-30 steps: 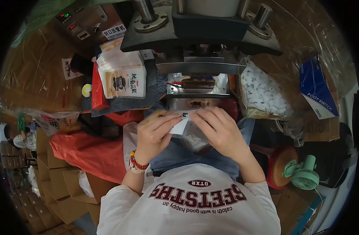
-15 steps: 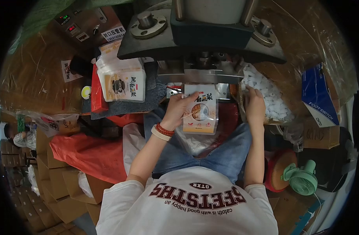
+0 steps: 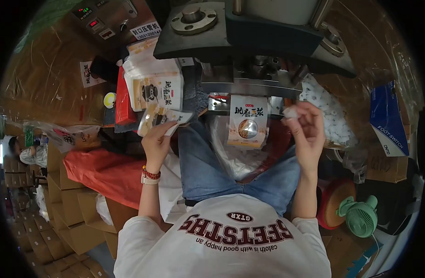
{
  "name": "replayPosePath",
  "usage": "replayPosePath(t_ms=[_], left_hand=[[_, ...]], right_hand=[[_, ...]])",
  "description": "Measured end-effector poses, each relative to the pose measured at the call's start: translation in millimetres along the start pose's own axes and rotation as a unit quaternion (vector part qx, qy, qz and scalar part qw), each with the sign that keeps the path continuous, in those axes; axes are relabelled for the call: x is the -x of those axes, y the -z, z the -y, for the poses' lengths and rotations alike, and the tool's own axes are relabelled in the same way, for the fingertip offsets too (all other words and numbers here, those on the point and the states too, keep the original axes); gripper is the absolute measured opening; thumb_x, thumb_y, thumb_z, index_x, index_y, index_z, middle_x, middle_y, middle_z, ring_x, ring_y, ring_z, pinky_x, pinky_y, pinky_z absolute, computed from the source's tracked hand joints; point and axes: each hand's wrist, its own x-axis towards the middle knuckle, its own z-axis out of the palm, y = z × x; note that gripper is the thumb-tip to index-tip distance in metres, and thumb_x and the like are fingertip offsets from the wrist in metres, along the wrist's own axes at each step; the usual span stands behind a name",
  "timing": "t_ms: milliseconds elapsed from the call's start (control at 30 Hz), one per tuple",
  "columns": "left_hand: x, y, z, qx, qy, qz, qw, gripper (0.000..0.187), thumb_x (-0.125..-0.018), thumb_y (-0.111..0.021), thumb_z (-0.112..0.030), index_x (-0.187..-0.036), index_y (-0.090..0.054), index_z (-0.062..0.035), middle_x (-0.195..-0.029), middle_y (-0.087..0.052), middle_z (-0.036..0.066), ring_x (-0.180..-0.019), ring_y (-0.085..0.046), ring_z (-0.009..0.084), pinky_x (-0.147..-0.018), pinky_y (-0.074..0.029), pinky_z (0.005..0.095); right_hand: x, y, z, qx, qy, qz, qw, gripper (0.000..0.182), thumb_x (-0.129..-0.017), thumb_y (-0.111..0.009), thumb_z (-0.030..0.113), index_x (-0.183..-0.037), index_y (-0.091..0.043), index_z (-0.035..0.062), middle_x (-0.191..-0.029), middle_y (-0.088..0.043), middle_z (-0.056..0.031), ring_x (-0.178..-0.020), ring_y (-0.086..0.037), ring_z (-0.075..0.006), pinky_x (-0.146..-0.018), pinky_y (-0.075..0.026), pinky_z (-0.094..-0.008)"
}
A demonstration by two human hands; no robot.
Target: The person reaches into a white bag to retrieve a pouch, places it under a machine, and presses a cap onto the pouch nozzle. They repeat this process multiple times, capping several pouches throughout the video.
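My left hand [image 3: 156, 144] pinches a printed pouch [image 3: 152, 116], held tilted just in front of the pouch stack [image 3: 157, 90]. A second pouch [image 3: 248, 121] hangs from the metal jaw of the press [image 3: 254, 85], its window and printing facing me, with neither hand on it. Raised to the right of that pouch, my right hand [image 3: 309, 134] has a small white plastic piece [image 3: 291, 112] between thumb and fingers. The piece's exact shape is blurred. Behind this hand lies a heap of similar white pieces [image 3: 330, 118].
A red box [image 3: 124, 99] flanks the stack. Farther right are a blue foot switch box [image 3: 388, 120] and a green fan [image 3: 361, 217]. Clear plastic [image 3: 235, 160] hangs below the press. A control panel [image 3: 108, 23] stands upper left. Cardboard boxes [image 3: 78, 217] fill the lower left.
My left hand has let go of the pouch at the press and moved left, taking another pouch. My right hand has come away from the heap with a white piece. The view has shifted slightly.
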Motion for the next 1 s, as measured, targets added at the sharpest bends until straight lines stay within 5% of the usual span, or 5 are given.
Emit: replayPosePath(t_ms=[233,467,633,767,1000], left_hand=[[-5.8,-18.8,-96.4,0.023,-0.186,-0.052,0.981,0.040,-0.063,-0.056,0.007,-0.098,-0.069,-0.0079,-0.097,-0.070,0.006,-0.094,-0.066,0.0266,-0.080,-0.053,0.0358],[-6.9,-11.5,-132.5,0.022,-0.256,0.027,0.966,0.035,-0.067,-0.063,0.004,-0.100,-0.070,-0.0073,-0.096,-0.070,0.007,-0.083,-0.068,0.0223,-0.069,-0.054,0.0288],[-16.1,-89.3,-111.1,0.378,0.194,0.241,0.872,0.017,-0.089,-0.067,-0.014,-0.094,-0.070,0.0020,-0.082,-0.071,0.008,-0.067,-0.065,0.0099,-0.060,-0.050,0.0221],[-48.7,-99.4,-124.4,0.594,0.266,0.195,0.734,0.022,-0.088,-0.068,-0.017,-0.097,-0.068,0.0042,-0.090,-0.070,0.009,-0.075,-0.067,0.0119,-0.065,-0.054,0.0238],[-76.7,-120.8,-110.0,0.582,0.258,0.189,0.747,0.028,-0.088,-0.069,-0.023,-0.098,-0.067,0.0030,-0.091,-0.070,0.007,-0.075,-0.066,0.0119,-0.066,-0.052,0.0258]], right_hand=[[24.7,-51.7,-8.7,0.082,0.002,0.197,0.977,0.029,-0.079,-0.065,-0.007,-0.107,-0.064,0.0012,-0.104,-0.063,-0.0125,-0.091,-0.062,-0.0193,-0.080,-0.051,-0.0299],[17.4,-30.4,11.3,0.349,0.270,0.274,0.855,0.035,-0.077,-0.067,0.002,-0.112,-0.061,-0.0007,-0.108,-0.061,-0.0137,-0.095,-0.058,-0.0315,-0.083,-0.049,-0.0376],[5.7,-8.3,10.5,0.333,0.184,0.104,0.919,0.039,-0.081,-0.069,0.008,-0.117,-0.058,-0.0001,-0.113,-0.061,-0.0141,-0.105,-0.056,-0.0316,-0.089,-0.046,-0.0365],[-12.4,32.8,20.4,0.382,0.155,-0.015,0.911,0.023,-0.083,-0.067,0.008,-0.104,-0.064,0.0001,-0.106,-0.064,-0.0147,-0.099,-0.060,-0.0313,-0.084,-0.047,-0.0373],[-33.7,74.8,-65.2,0.629,0.032,-0.041,0.776,0.013,-0.084,-0.060,0.006,-0.094,-0.065,0.0002,-0.098,-0.061,-0.0143,-0.088,-0.060,-0.0348,-0.077,-0.049,-0.0419]])
